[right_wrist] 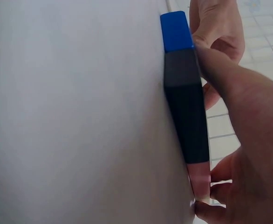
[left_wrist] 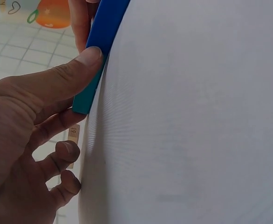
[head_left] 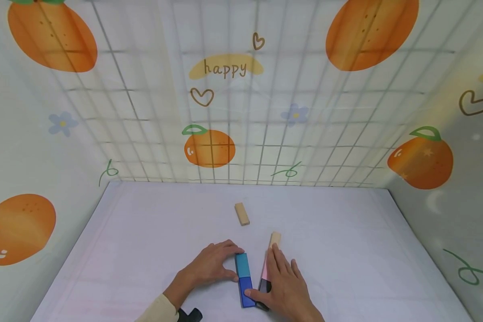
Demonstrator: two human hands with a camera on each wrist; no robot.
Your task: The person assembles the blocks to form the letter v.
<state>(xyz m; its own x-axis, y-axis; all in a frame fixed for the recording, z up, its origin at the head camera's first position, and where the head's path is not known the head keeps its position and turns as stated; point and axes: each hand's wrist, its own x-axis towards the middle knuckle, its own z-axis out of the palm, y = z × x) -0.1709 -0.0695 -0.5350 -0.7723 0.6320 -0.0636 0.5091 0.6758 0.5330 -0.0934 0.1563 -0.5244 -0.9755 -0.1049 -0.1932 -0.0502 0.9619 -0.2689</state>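
Observation:
In the head view, a light blue block (head_left: 243, 264) and a dark blue block (head_left: 247, 297) lie end to end. My left hand (head_left: 208, 266) pinches the light blue one, index finger at its far end and thumb on its left side. To the right, a slanted row holds a black block (head_left: 263, 286), a pink block (head_left: 265, 270) and a plain wooden block (head_left: 276, 238). My right hand (head_left: 286, 285) rests along this row with straight fingers, its thumb touching the dark blue block. The right wrist view shows the black block (right_wrist: 188, 123) beside the dark blue block (right_wrist: 177, 31).
Another wooden block (head_left: 242, 213) lies apart, farther back on the white table (head_left: 165, 214). A printed curtain with a grid (head_left: 241, 107) rises behind the table's far edge. A black object (head_left: 191, 315) shows beside the left wrist.

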